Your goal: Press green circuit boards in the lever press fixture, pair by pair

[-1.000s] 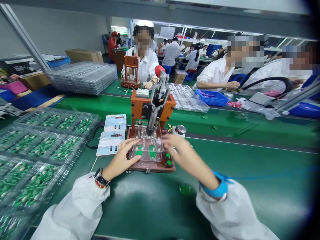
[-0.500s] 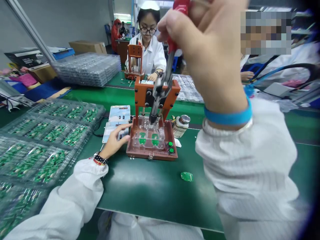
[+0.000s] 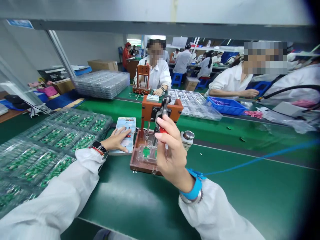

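An orange-brown press fixture (image 3: 150, 111) stands on the green bench, with small green circuit boards (image 3: 146, 152) under a clear plate in its base. My right hand (image 3: 169, 151) is closed around the red-knobbed lever (image 3: 163, 130), which is pulled down in front of the fixture. My left hand (image 3: 115, 140) lies flat with fingers spread on a white and blue meter box (image 3: 126, 126) just left of the fixture. A blue wrist strap (image 3: 193, 188) with a blue cord runs off to the right.
Clear trays of green boards (image 3: 53, 140) fill the left side. A small metal-capped jar (image 3: 187, 138) stands right of the fixture. Across the green belt (image 3: 225, 133), several people in white coats work beside stacked trays (image 3: 102, 83) and a blue bin (image 3: 226, 106).
My right hand, raised high on the lever half a second ago, has pulled it down. My left hand slid from the fixture's edge onto the meter box.
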Motion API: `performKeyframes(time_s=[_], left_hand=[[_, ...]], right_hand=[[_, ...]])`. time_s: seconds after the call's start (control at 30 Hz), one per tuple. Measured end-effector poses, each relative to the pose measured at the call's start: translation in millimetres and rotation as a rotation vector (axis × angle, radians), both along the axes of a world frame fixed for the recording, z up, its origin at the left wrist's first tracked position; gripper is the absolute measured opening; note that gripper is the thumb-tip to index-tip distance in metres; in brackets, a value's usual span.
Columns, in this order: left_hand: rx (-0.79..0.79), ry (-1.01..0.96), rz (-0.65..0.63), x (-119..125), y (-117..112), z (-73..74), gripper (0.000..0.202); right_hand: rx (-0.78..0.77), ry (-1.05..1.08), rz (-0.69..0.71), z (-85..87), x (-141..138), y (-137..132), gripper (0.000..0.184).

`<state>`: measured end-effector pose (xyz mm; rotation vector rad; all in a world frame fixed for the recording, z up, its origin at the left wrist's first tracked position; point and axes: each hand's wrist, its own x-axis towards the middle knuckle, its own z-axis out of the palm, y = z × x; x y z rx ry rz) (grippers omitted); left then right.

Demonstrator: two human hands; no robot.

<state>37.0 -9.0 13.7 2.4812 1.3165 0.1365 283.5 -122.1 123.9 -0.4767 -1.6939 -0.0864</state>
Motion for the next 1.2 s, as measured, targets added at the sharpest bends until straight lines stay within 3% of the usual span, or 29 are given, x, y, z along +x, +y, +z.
performKeyframes(time_s=[0.3, 0.53, 0.67, 1.2], left_hand=[[-0.069, 0.065, -0.006, 13, 11, 7.3, 0.133], [-0.133, -0.160, 0.036, -14, 12, 7.2, 0.134], [-0.131, -0.139, 0.062, -22, 12, 9.3, 0.135], [-0.118, 0.027, 0.026, -14, 12, 22.7, 0.132]], right_hand=[[0.001, 0.142, -0.033, -11.4, -14, 2, 0.043], [-0.003, 0.121, -0.028, -13.9, -11, 3, 0.044], [0.013, 0.119, -0.031, -16.8, -11, 5, 0.045], [0.037, 0.141, -0.086, -21.3, -10, 10, 0.040]])
